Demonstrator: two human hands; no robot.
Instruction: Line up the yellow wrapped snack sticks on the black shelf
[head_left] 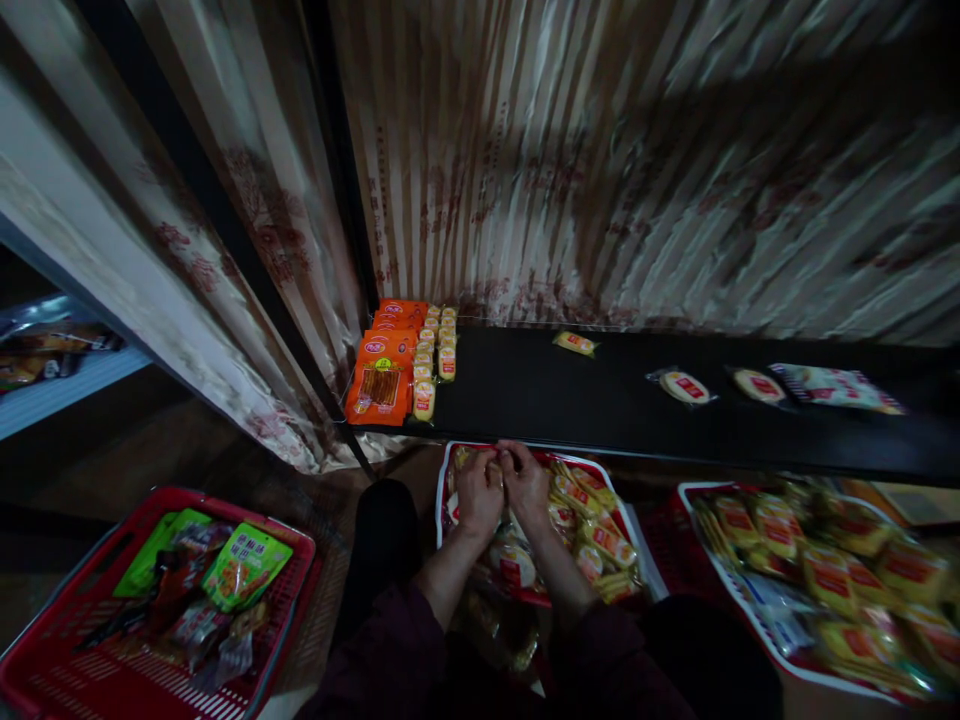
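Note:
My left hand [480, 492] and my right hand [525, 487] are side by side over the near edge of the shelf, above a red basket with a white rim [441, 500]. Fingers of both hands are curled in and their tips almost meet; anything between them is too small and dark to make out. Beneath them the basket holds many wrapped yellow snacks [604, 540]. On the black shelf [510, 385], orange packets [382, 380] stand at the left end beside rows of small wrapped snacks [424, 398].
A red basket [281, 640] with green packets [247, 565] stands at lower left. Another basket of yellow snacks [832, 575] is at right. Single snacks [684, 387] and a pale packet [836, 388] lie on the shelf. A pleated curtain [570, 160] hangs behind; a dark post [217, 220] rises left.

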